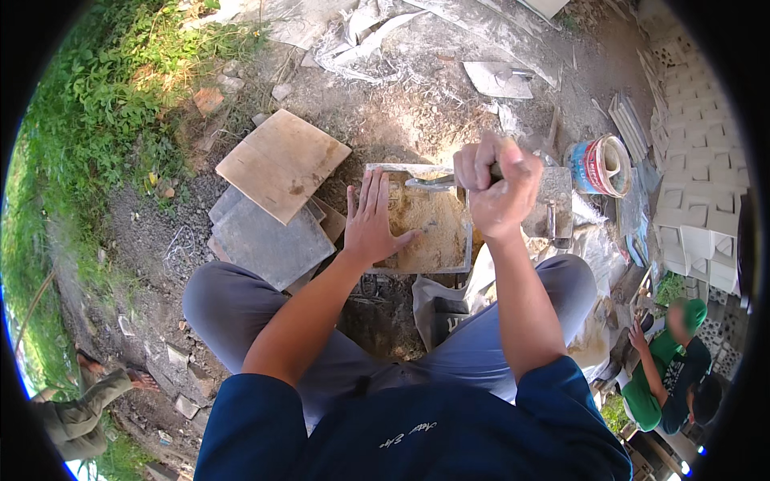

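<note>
Between my knees lies a square tile (433, 232) with a rough, sandy tan face and pale edges. My left hand (369, 220) rests flat along its left side, fingers straight and thumb spread out over the face. My right hand (499, 184) is closed in a fist above the tile's far right corner. It grips a tool with a narrow metal blade (431, 183), which points left across the far part of the tile. My fingers hide most of the handle, so its exact kind is unclear.
To the left, a tan square tile (285, 164) leans over a stack with a grey tile (273, 240). A paint bucket (600, 166) stands at the right, near stacked pale blocks (698, 168). Plants (104, 104) grow at the far left. A person in green (662, 377) is at the lower right.
</note>
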A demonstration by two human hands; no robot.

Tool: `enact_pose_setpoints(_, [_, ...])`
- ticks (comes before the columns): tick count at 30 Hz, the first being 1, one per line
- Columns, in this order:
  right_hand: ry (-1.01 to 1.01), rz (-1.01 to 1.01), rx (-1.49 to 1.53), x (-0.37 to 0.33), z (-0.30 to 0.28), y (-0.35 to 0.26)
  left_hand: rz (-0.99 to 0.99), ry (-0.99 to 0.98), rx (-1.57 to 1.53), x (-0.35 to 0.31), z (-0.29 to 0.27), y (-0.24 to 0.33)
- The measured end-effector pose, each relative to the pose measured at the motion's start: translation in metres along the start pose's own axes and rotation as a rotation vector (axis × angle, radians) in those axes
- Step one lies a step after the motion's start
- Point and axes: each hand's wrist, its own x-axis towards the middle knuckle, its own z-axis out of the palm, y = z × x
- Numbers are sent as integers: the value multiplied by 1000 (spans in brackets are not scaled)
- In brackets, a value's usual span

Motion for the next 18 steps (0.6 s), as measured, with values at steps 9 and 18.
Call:
enact_pose_setpoints(9, [10, -19, -120, 4, 15, 9, 24, -12, 4, -4, 5, -5])
enact_pose_setpoints(18, [-68, 49, -36, 3, 8, -1, 30, -37, 0, -12, 3, -2])
